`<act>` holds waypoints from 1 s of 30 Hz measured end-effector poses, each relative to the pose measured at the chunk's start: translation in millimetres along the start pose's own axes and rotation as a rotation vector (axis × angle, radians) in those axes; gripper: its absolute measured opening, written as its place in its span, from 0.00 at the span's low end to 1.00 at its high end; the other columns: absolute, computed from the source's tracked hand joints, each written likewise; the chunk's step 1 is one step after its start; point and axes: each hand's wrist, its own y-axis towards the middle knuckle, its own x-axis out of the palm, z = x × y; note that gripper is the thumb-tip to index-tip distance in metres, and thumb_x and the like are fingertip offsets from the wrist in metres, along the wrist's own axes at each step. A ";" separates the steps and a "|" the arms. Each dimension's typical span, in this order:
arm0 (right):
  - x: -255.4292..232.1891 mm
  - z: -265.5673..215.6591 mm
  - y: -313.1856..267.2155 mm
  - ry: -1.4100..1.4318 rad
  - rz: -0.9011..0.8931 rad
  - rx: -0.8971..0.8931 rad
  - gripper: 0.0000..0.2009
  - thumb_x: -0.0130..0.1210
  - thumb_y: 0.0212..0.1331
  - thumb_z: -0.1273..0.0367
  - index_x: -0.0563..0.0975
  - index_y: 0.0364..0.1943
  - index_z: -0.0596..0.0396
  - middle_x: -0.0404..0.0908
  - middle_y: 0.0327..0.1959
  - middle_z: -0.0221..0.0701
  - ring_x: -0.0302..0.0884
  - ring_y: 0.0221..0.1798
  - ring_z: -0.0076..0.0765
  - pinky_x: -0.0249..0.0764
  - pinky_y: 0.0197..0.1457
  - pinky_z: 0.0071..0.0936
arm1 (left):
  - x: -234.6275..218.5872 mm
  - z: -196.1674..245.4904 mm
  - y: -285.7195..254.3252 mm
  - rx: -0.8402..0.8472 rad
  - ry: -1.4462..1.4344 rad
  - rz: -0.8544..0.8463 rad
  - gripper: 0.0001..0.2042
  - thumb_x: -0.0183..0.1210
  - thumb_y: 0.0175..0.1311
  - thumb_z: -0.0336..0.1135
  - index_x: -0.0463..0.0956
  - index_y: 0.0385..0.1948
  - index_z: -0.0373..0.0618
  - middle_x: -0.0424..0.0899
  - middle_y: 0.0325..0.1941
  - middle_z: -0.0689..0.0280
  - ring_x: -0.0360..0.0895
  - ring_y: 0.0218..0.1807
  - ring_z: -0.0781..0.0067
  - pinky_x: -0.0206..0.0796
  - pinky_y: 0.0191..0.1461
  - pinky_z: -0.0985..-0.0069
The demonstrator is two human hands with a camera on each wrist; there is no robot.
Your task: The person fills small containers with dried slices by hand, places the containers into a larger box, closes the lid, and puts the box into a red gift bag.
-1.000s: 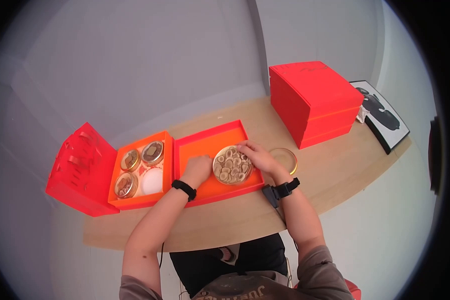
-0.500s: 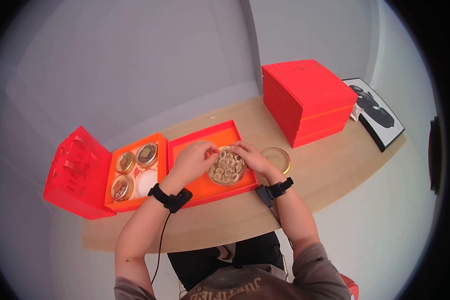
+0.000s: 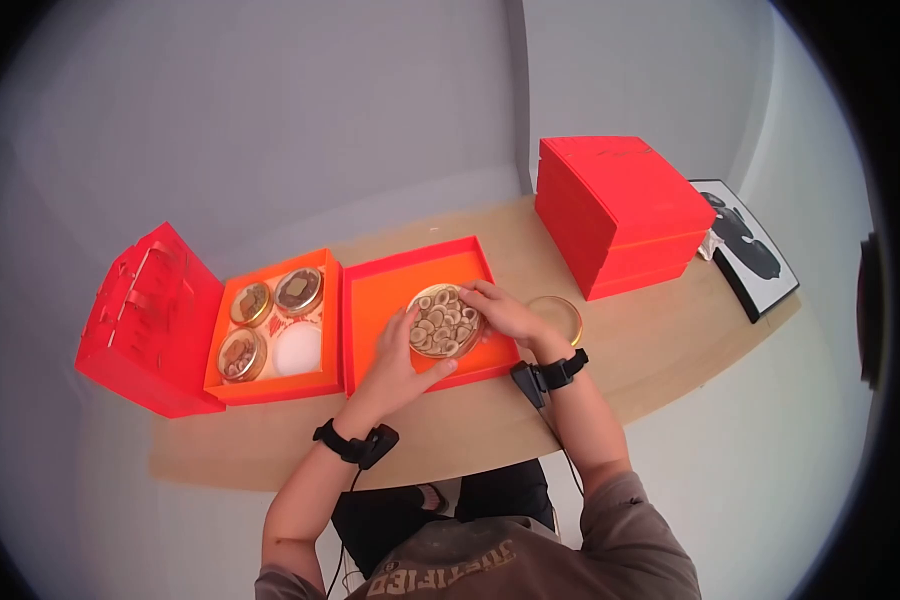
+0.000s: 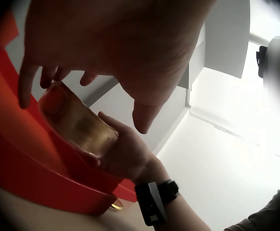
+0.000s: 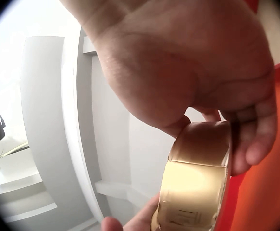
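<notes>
A round clear container [image 3: 445, 322] full of pale ring-like slices is above the orange-lined box lid [image 3: 375, 300]. My right hand [image 3: 505, 315] grips its right edge; in the right wrist view, the right hand's [image 5: 193, 62] thumb and fingers pinch the gold-coloured side of the container [image 5: 193, 178]. At its left is my left hand [image 3: 395, 368], thumb spread wide, fingers by the rim. The left wrist view has the left hand [image 4: 111, 43] with extended fingers near the container [image 4: 79, 125]; whether they touch it I cannot tell.
Left of the lid, an orange box [image 3: 278, 390] holds several round jars and a white round piece [image 3: 297, 348]. Farther left stands a red bag [image 3: 150, 330]. A gold-rimmed disc [image 3: 558, 318] lies right; beyond are stacked red boxes [image 3: 620, 220] and a framed picture [image 3: 755, 255].
My left hand has gone from a closed pose beside the container, over its upper left edge, to a spread pose at its left. My right hand keeps its hold.
</notes>
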 end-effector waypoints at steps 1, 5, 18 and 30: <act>4.5 -4.4 0.1 -0.036 -0.020 -0.014 0.22 0.46 0.77 0.53 0.73 0.61 0.55 0.81 0.42 0.28 0.77 0.34 0.21 0.75 0.36 0.21 | 2.5 -2.8 -1.2 -0.007 -0.005 0.003 0.46 0.71 0.62 0.48 0.52 0.73 0.35 0.56 0.76 0.44 0.55 0.78 0.47 0.53 0.79 0.54; 20.9 -12.5 2.6 -0.060 -0.006 0.011 0.22 0.44 0.78 0.52 0.73 0.61 0.54 0.81 0.43 0.27 0.77 0.34 0.20 0.75 0.36 0.20 | 3.9 -19.3 -0.5 -0.004 -0.148 0.119 0.45 0.70 0.62 0.48 0.52 0.73 0.35 0.55 0.75 0.42 0.55 0.78 0.43 0.54 0.78 0.54; 34.8 19.4 23.4 -0.105 -0.080 0.185 0.23 0.41 0.79 0.55 0.67 0.66 0.57 0.81 0.44 0.34 0.80 0.31 0.27 0.81 0.33 0.26 | 18.8 -60.8 -2.7 -0.090 -0.162 0.131 0.34 0.66 0.66 0.42 0.61 0.68 0.35 0.66 0.68 0.45 0.66 0.72 0.48 0.62 0.73 0.59; 45.1 -7.1 17.5 -0.215 0.051 0.339 0.26 0.45 0.76 0.53 0.67 0.68 0.57 0.84 0.47 0.37 0.85 0.36 0.31 0.84 0.38 0.26 | 22.1 -53.1 -12.8 -0.078 0.042 0.106 0.32 0.65 0.65 0.43 0.63 0.67 0.38 0.68 0.66 0.45 0.67 0.68 0.40 0.63 0.71 0.54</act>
